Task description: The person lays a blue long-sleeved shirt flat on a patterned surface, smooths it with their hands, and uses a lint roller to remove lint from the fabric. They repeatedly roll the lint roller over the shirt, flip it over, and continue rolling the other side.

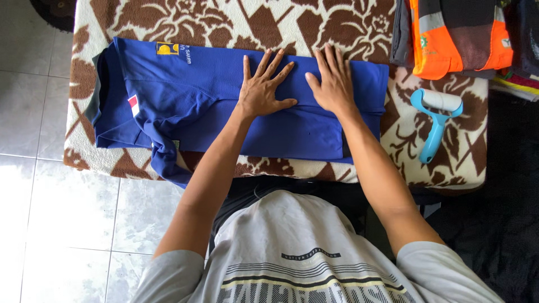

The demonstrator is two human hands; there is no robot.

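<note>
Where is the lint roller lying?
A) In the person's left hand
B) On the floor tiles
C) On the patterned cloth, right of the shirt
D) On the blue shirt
C: the lint roller lies on the patterned cloth, right of the shirt, with both hands flat on the shirt.

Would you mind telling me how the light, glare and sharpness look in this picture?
Head view: even daylight, soft shadows under both hands, left hand and right hand, on the blue shirt; mild glare on the floor tiles; lint roller sharp; edges slightly bent.
</note>
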